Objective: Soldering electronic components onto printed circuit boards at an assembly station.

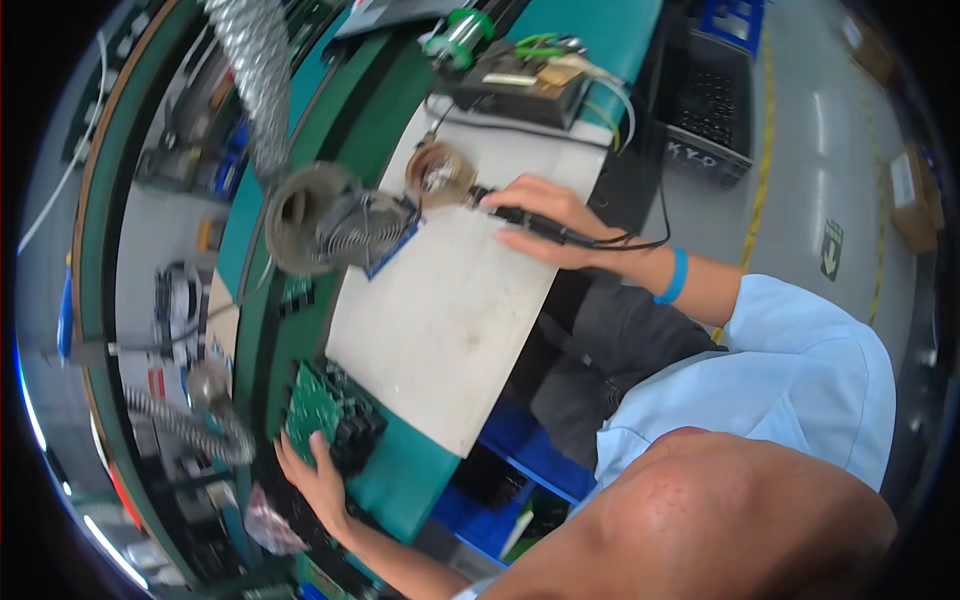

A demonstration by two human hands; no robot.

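From my remote seat, I see the right hand [545, 220] wrapped around a black soldering iron [520, 215], its tip touching the round brass-wool tip cleaner [438, 173] at the far edge of the white mat [450, 320]. The left hand [318, 478] grips a green circuit board [318, 405] carrying black components, resting at the mat's near left corner on the green bench [400, 480]. Between the two hands the mat lies open. Just beside the cleaner, a small fan [365, 228] and a ribbed metal extraction hose [255, 70] crowd the mat's left edge. A soldering station [525, 85] sits beyond the far edge. Blue bins [520, 445] show below the bench's front edge.
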